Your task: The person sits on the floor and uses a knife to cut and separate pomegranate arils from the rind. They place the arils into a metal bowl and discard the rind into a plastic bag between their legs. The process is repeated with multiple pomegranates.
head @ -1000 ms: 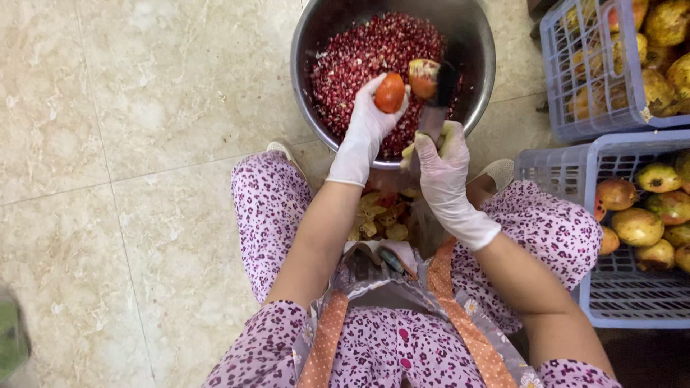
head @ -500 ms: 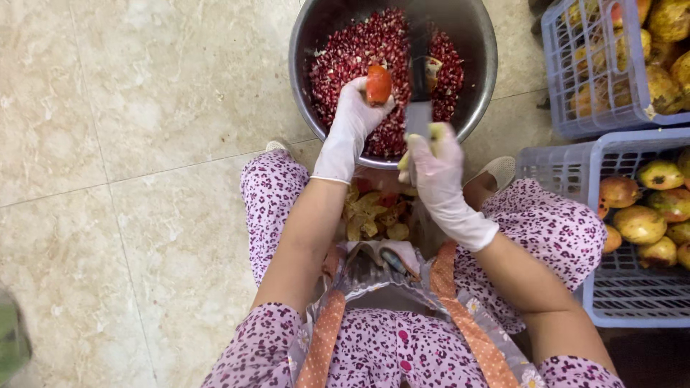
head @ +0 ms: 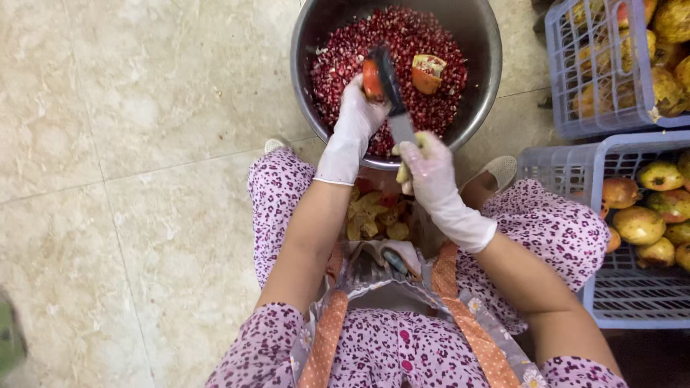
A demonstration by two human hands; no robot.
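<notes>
Left hand (head: 357, 115): gloved in white, I see it closed around a pomegranate piece (head: 371, 77), red skin showing, held over the near side of the steel bowl
Right hand (head: 430, 162): also in a white glove, wrapped tight around the pale handle of a knife (head: 393, 92); I read the grip as full, fingers curled over the handle
Knife: dark blade angled up and away from the right hand, lying against the pomegranate piece in my left hand, touching it as far as I can tell
Steel bowl (head: 483, 43): round, on the floor just ahead of the knees, its bottom covered with loose red pomegranate seeds (head: 402, 36)
Second piece (head: 428, 73): a cut wedge of fruit, orange-red rind with pale inside, resting on the seeds to the right of the blade, apart from both hands
Peel scraps (head: 374, 219): yellowish bits heaped between the knees, below the bowl rim
Near crate (head: 575, 162): pale plastic, at my right, with whole pomegranates (head: 640, 224) in yellow and red along its right side
Far crate (head: 568, 72): same kind, further up on the right, packed with yellowish fruit husks (head: 665, 86)
Floor (head: 144, 144): beige marbled tile, seams running across
Clothing: pink patterned sleeves and trousers, apron with orange straps (head: 460, 316)
</notes>
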